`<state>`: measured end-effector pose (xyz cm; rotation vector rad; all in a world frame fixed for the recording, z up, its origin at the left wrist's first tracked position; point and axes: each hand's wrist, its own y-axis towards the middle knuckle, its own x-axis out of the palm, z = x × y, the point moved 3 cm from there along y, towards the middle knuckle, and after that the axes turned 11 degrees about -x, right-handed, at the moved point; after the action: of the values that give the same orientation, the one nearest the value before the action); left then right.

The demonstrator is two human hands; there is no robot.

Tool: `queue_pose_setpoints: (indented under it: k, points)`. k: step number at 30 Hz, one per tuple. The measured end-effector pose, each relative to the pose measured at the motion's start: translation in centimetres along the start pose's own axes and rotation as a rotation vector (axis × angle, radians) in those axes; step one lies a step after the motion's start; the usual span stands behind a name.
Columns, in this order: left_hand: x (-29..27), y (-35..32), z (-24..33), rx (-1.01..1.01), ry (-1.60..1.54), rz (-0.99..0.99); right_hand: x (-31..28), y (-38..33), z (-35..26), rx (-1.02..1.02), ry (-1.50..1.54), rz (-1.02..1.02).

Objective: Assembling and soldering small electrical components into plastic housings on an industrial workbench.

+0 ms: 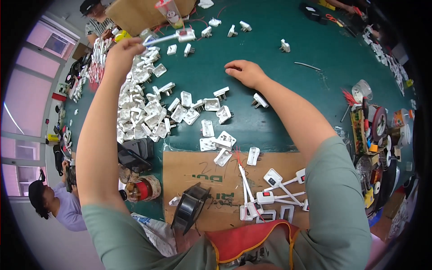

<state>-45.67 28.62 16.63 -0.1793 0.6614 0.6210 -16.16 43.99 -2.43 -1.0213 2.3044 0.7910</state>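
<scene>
A white switch piece [185,35] with a pale strip attached is out over the far left of the worktop [265,121]. The left hand [123,51] pinches the strip's end between thumb and fingers, covering the tip; motion blurs the grip. The right hand [245,73] is loosely curved and part-open just above the worktop, its palm hidden.

Beneath the left forearm, white plug housings [153,110] lie heaped, part of the pile covered by the arm. Behind the switch piece stands a printed clear cup [169,14], something yellowish low inside it, its top cut off by the frame.

Nearer the body, a clear jar [148,188] with a red label has brownish contents that are hard to make out. On the cardboard sheet [180,164], a black fan [191,208] stands tilted beside corded switch units [265,198], some partly hidden by the right sleeve. At far right, a clear tub [362,91] is tipped beside red wires [348,96]; its contents are unclear.
</scene>
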Motion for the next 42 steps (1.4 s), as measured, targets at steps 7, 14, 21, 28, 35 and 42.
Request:
queue_pose_setpoints:
  k: [7, 14, 21, 28, 35, 42]
  points:
    - [-2.2, -12.2, 4.2, -0.023, -0.059, -0.12, -2.7, -0.4, -8.6, 0.166, 0.859, 0.002]
    - [-2.1, -17.4, 2.4, -0.072, -0.226, -0.124, -4.9, -3.2, -14.4, 0.073, 0.869, -0.127]
    - [-1.4, -19.6, 1.8, -0.128, -0.321, -0.186, -6.5, -4.6, -18.4, -0.239, 0.416, -0.248]
    - [-1.9, -20.5, 1.7, -0.242, -0.411, -0.21, -7.1, -5.2, -21.0, -0.317, 0.082, -0.406]
    - [-2.0, -21.1, 2.1, -0.236, -0.419, -0.223, -7.2, -6.0, -21.4, -0.207, 0.067, -0.345]
    - [-2.2, -21.3, 2.0, -0.254, -0.374, -0.226, -7.7, -5.8, -21.9, -0.246, 0.036, -0.305]
